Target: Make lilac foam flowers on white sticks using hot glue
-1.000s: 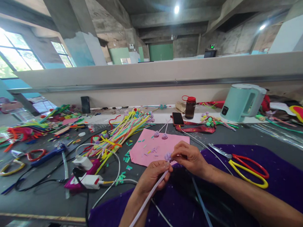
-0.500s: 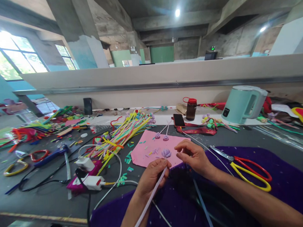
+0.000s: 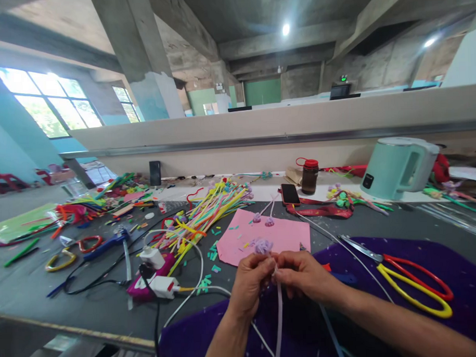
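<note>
Concrete beams and columns span the hall above a long grey worktable (image 3: 90, 303) backed by a pale partition wall. Nearest the camera, a purple cloth (image 3: 428, 265) covers the table edge, with red-and-yellow scissors (image 3: 413, 287) lying on it to the right. At the far right stands a mint-green kettle (image 3: 399, 167). A pink sheet (image 3: 287, 236) lies at the centre, strewn with small cut scraps and two small lilac flowers. Left of it spreads a bundle of coloured pipe cleaners (image 3: 202, 213), and nearer, white chargers (image 3: 157, 270) with tangled cables. Behind the sheet are a phone (image 3: 290, 194) and a brown bottle (image 3: 309, 177) with a red cap.

Over the near edge of the sheet, the left hand (image 3: 251, 282) and right hand (image 3: 304, 275) meet, fingertips closed in a pinch on a white stem (image 3: 279, 312) that hangs down toward the camera. At its top, just above the fingers, sits a lilac pipe-cleaner flower (image 3: 262, 245).
</note>
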Demonstrator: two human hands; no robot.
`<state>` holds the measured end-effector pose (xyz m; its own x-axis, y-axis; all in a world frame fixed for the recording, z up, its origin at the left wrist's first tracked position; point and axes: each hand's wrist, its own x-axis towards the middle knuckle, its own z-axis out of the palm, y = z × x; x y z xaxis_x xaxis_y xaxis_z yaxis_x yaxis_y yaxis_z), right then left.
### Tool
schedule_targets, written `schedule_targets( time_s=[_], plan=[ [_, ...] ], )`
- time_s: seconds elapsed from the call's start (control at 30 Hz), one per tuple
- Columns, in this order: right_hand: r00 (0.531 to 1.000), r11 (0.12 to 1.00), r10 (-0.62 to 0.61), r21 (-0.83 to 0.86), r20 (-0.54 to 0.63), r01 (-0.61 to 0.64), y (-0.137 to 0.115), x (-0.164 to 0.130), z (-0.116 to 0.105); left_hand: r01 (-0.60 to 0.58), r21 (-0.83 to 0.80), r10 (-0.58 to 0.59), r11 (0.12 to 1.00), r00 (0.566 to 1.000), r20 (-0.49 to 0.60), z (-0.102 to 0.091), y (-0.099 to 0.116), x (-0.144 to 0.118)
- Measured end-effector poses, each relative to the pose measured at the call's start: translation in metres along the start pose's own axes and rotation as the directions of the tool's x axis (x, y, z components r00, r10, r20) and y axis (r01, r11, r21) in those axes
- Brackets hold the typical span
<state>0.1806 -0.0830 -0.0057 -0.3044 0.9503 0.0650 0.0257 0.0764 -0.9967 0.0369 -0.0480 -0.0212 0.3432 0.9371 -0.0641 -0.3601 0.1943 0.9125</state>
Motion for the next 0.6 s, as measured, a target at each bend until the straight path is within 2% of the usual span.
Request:
schedule_targets(
  time_s=[0.13,0.27,0.4,0.6],
  plan=[
    [0.999,0.990,0.026,0.140,0.039,-0.032,0.001,0.000,0.000,-0.043,-0.002,0.043,0.999,0.996,0.083,0.001,-0.003,-0.002],
    [0.993,0.967,0.074,0.236,0.091,-0.094,-0.001,0.000,-0.004,-0.004,-0.066,0.011,0.998,0.994,0.108,0.003,0.004,-0.006],
    [0.993,0.976,0.084,0.196,0.079,-0.098,-0.001,-0.001,-0.004,0.015,-0.171,0.014,0.985,0.985,0.170,0.002,0.011,-0.006],
    [1.000,0.997,0.025,0.073,0.013,-0.025,0.002,-0.004,0.001,0.061,-0.263,0.003,0.963,0.971,0.238,-0.007,0.010,-0.001]
  ],
)
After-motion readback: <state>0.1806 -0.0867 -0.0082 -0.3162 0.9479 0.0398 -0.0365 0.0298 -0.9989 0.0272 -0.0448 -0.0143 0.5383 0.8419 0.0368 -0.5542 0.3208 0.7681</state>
